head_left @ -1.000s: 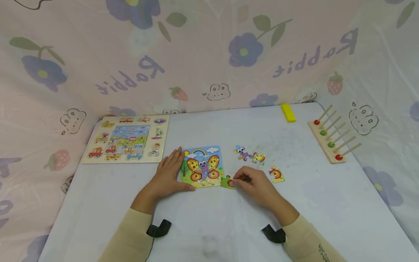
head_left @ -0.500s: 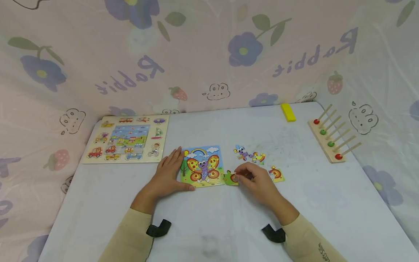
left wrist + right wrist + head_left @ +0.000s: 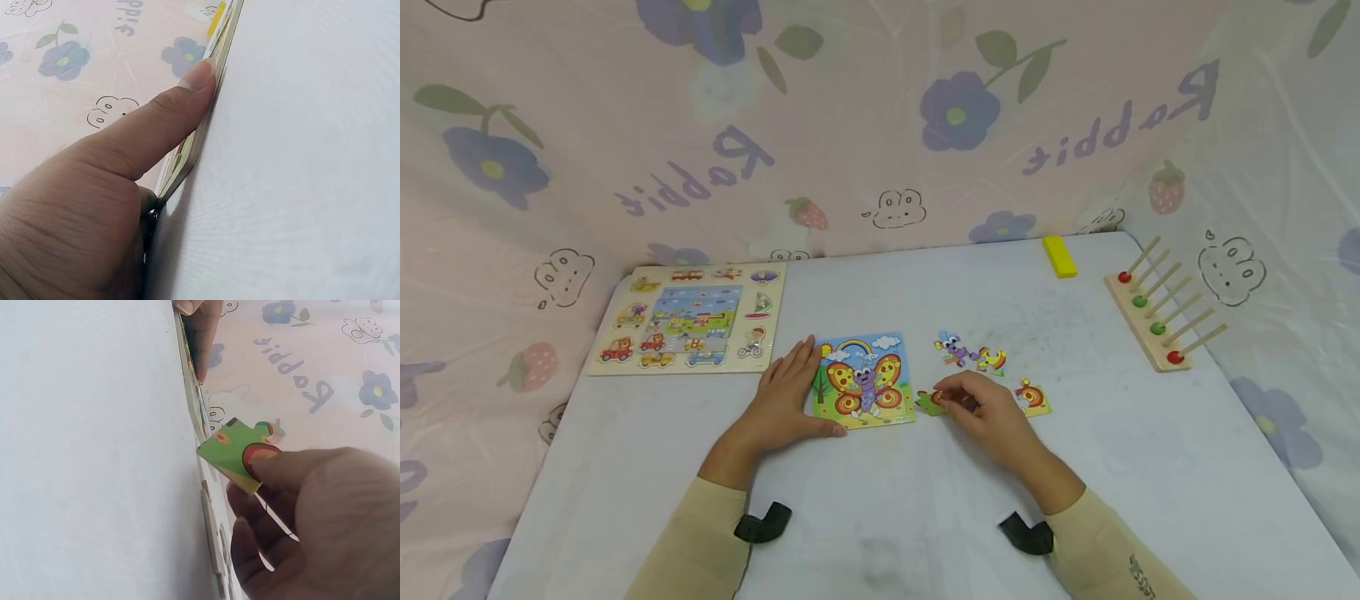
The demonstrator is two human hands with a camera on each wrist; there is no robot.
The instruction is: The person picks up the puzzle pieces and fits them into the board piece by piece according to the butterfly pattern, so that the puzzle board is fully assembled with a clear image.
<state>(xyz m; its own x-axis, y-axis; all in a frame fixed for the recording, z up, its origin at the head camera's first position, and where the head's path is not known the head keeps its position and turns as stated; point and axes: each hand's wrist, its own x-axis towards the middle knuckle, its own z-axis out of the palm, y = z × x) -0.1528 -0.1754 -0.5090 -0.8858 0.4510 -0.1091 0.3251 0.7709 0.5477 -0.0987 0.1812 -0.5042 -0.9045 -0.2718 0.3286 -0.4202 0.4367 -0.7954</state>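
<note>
A square butterfly puzzle board (image 3: 867, 385) lies on the white table. My left hand (image 3: 784, 407) rests at its lower left corner, fingers stretched along the left side and thumb (image 3: 165, 119) along the near edge. Just right of the board, my right hand (image 3: 996, 421) pinches a green puzzle piece (image 3: 228, 447) with part of a red-and-orange ring on it. In the right wrist view the piece is held up and tilted, between thumb and fingertips. Several loose puzzle pieces lie close by: a purple one (image 3: 953, 348), a yellow-and-red one (image 3: 992, 361) and a ringed one (image 3: 1034, 397).
A larger wooden vehicle puzzle (image 3: 756, 287) lies at the back left. At the right stands a wooden peg rack (image 3: 1150, 329) with red and green beads. A yellow block (image 3: 1060, 257) is near the back edge, before a printed curtain (image 3: 850, 100).
The green puzzle piece has moved right, off the board's lower right corner, and is now tilted up in my right hand. My left hand stays where it was.
</note>
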